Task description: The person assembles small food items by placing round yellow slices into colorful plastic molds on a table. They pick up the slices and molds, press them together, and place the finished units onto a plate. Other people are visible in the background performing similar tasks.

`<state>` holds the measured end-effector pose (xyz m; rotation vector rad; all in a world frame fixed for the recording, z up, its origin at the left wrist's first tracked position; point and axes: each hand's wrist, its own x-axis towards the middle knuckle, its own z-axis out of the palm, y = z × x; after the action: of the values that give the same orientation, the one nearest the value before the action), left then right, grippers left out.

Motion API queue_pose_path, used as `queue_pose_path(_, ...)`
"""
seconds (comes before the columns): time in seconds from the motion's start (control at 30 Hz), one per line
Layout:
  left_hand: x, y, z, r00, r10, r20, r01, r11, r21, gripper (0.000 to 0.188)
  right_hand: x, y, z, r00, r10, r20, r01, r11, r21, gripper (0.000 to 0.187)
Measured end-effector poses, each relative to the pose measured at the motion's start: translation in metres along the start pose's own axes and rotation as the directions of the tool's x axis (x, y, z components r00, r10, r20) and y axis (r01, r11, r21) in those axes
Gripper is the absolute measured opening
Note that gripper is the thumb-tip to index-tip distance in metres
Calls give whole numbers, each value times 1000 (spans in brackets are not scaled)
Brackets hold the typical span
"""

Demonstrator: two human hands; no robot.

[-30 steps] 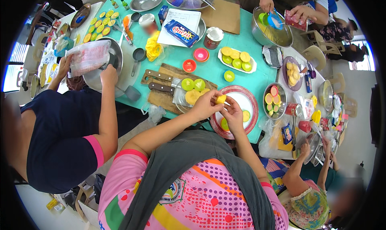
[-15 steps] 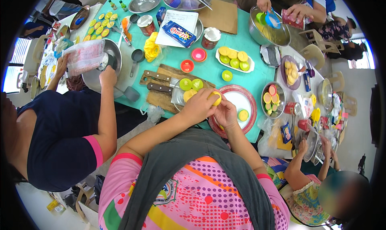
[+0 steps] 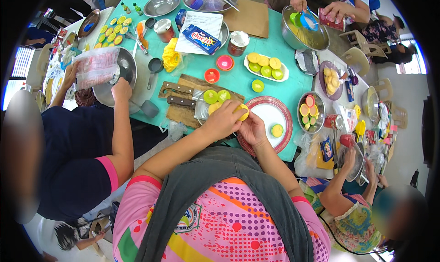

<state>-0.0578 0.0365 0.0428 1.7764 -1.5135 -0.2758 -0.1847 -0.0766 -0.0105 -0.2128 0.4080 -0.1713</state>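
Since half a second ago, hardly anything is being moved: both hands are being kept together over the near edge of the table [image 3: 275, 85], and the yellow piece is being held in the same spot.

Nearest, the left hand [image 3: 224, 120] is being curled around the yellow piece [image 3: 242, 111], which is being pinched at the fingertips; the piece is showing just past the thumb, at the hand's far right side. The right hand [image 3: 251, 129] is being pressed against the left from the right, its fingers bent and touching the same piece from below. How far its grip is closing on the piece cannot be told, since the fingertips are being hidden by the left hand.

Just beside the hands, to the right, a red-rimmed plate [image 3: 286, 120] is being used to hold one yellow round [image 3: 277, 130], lying apart from the hands. Just beyond the left hand, green and yellow rounds are lying in a clear bag [image 3: 201, 110] on a wooden board [image 3: 181, 115], with two knives [image 3: 176, 93] laid on the board to the left.

Farther off, a white dish [image 3: 266, 66] of yellow and green rounds is standing on the table, with a single green round [image 3: 257, 85] between it and the plate. To the right, a metal bowl [image 3: 300, 117] is being filled with coloured cups.

At the left, another person's hand [image 3: 121, 89] is being rested on a large pan [image 3: 130, 65]. At the far end, another person's hands [image 3: 321, 8] are being held over a steel basin [image 3: 293, 37].
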Motion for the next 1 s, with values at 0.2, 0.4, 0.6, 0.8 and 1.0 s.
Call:
queue_pose_path(0.2, 1, -10, 1, 995, -98, 33, 101, 989, -106, 47, -1, 1, 7, 999, 36, 31, -35, 999, -21, 48)
queue_pose_path(0.4, -1, -11, 1, 990, -113, 80, 126, 975, -183, 49, -1, 2, -2, 998, 57, 10, -57, 998, -3, 47)
queue_pose_path(0.6, -5, -14, 6, 983, -137, 119, 156, 973, -173, 49, -1, 4, -8, 998, 58, 29, -58, 998, 9, 47)
queue_pose_path(0.8, -3, -11, 0, 971, -172, 166, 207, 952, -227, 51, -2, 4, -7, 998, 31, -50, -34, 998, -55, 43)
queue_pose_path(1.0, -2, -27, -17, 839, -514, 178, 525, 679, -513, 50, -3, -5, -3, 984, 23, -176, -105, 876, -470, 47)
